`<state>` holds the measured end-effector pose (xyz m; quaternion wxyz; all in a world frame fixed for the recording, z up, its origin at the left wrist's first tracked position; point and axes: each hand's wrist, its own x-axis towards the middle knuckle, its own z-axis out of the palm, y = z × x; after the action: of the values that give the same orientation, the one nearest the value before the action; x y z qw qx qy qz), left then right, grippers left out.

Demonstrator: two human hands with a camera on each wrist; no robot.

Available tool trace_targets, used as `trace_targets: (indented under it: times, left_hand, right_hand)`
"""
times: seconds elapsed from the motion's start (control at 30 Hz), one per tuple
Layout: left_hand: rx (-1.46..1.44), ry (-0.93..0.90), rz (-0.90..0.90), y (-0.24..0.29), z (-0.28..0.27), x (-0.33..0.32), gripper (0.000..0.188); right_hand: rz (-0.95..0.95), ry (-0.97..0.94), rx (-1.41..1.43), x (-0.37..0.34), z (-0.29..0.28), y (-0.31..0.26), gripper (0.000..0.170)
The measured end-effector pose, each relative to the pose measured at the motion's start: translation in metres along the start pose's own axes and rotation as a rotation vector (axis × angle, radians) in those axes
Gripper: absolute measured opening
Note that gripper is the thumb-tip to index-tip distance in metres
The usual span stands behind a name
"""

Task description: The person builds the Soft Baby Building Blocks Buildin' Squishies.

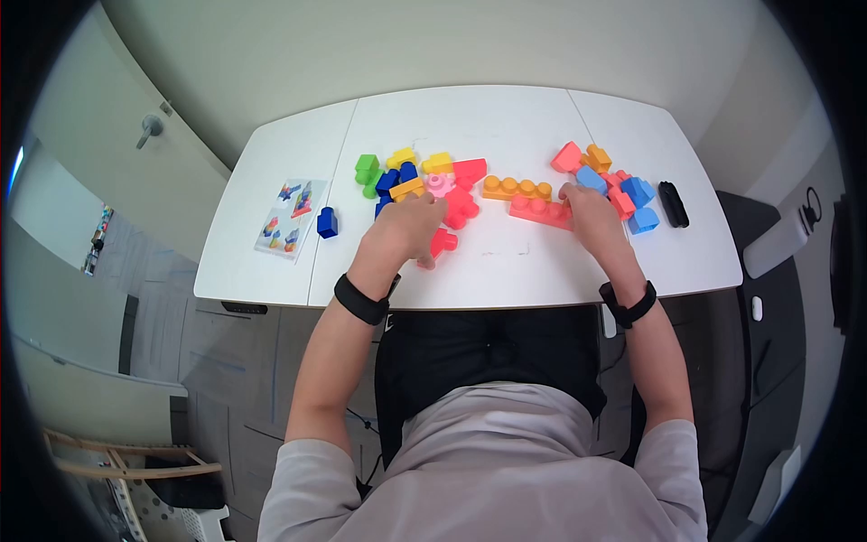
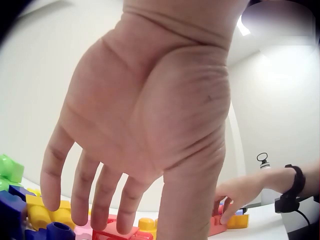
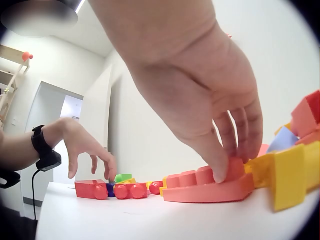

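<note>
In the head view my right hand (image 1: 592,221) pinches the end of a long coral building block (image 1: 535,210). Its thumb lies on the near side by the studs (image 3: 188,178) in the right wrist view, with the fingers behind. A long orange building block (image 1: 517,188) lies just beyond the coral one. My left hand (image 1: 408,226) hangs over the left cluster, fingers spread and pointing down, nothing held. Beside its thumb is a red block (image 1: 443,242), and a red flower-shaped block (image 1: 461,208) lies to its right. A yellow-orange block (image 1: 407,189) and dark blue blocks (image 1: 386,182) lie beyond its fingers.
A picture sheet (image 1: 291,219) lies at the table's left, next to a lone dark blue block (image 1: 327,222). Light blue blocks (image 1: 638,191) and other pieces crowd the right side. A black case (image 1: 673,205) lies near the right edge, with a white bottle (image 1: 777,244) beyond it.
</note>
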<state>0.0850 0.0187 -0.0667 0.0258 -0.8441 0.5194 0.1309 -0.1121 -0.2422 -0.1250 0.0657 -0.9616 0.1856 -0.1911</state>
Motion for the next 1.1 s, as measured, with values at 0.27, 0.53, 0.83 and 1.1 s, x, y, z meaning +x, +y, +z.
trace_targets:
  times: [0.27,0.53,0.83,1.1]
  left_hand:
    - [0.119,-0.078,-0.023,0.000,0.013,0.015,0.065]
    - [-0.016,0.111,0.221,0.008,-0.004,0.002,0.060]
    - [-0.124,0.693,0.443,0.064,0.001,0.005,0.062]
    - [-0.291,0.707,0.467,0.077,0.002,0.007,0.057]
  right_hand:
    - [-0.029,0.070,-0.110,-0.005,-0.003,0.002,0.019]
    - [-0.136,0.098,0.142,-0.014,-0.032,-0.048,0.024]
    - [0.155,-0.238,0.876,-0.011,-0.023,-0.059,0.061]
    - [0.039,-0.145,0.758,-0.008,-0.041,-0.051,0.047]
